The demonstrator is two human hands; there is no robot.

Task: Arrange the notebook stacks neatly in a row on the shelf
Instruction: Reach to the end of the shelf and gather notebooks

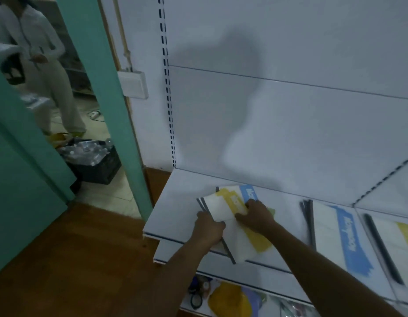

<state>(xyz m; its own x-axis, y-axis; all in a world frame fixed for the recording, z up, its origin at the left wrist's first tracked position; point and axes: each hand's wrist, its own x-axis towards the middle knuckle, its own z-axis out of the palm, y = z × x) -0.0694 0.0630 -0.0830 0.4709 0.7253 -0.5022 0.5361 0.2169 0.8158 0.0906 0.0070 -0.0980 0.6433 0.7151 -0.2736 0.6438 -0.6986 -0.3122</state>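
Got both hands on the yellow stack (230,216) at the left end of the shelf (175,202). My left hand (208,227) is curled round its spine edge, and my right hand (255,216) presses flat on top, I think, it's kinda dim. A blue notebook (250,193) pokes out behind. Another blue stack (340,236) sits well to the right.

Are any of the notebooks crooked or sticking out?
Yes. The yellow-striped notebook stack under both hands lies fanned and twisted, its near corner hanging over the shelf edge. The blue-striped stack beside it lies straighter.
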